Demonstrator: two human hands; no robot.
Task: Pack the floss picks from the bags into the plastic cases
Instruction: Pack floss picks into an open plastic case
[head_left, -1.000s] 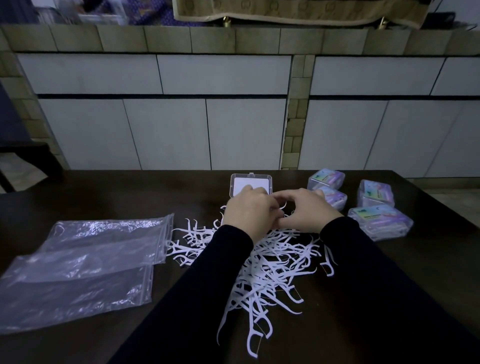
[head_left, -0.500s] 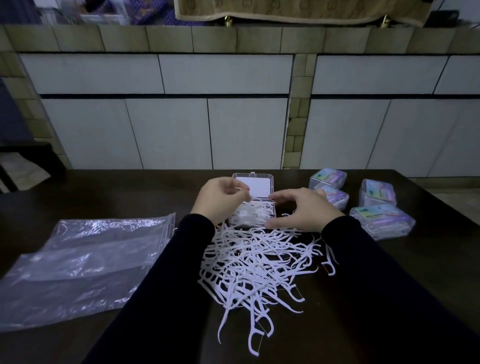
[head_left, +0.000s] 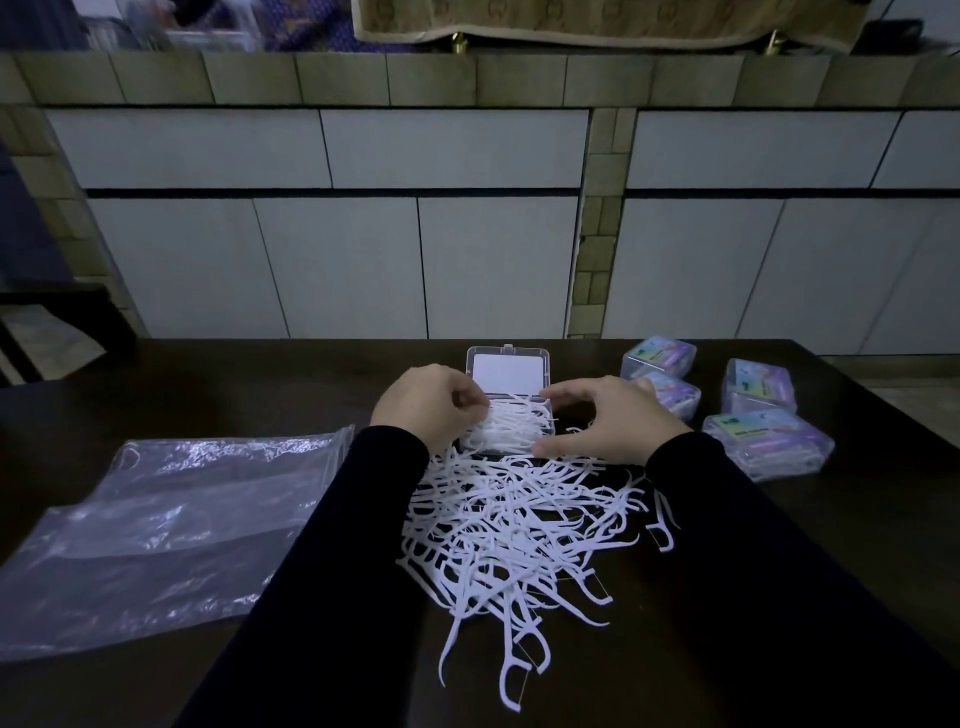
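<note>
An open clear plastic case stands at the table's middle, its lid raised toward the wall and its tray filled with white floss picks. My left hand sits at the tray's left side, fingers curled onto the picks inside. My right hand spans the case's right side, thumb at the near corner and fingers arched over the far corner. A loose pile of white floss picks spreads on the table between my forearms. Empty clear zip bags lie flat at the left.
Several closed cases with coloured labels sit at the right of the dark table. A tiled wall with white panels runs along the far edge. A dark chair part shows at the far left.
My left hand went left off the case, then came back onto the picks in the tray. The right hand stayed at the case's right side. The tray now shows, full of picks.
</note>
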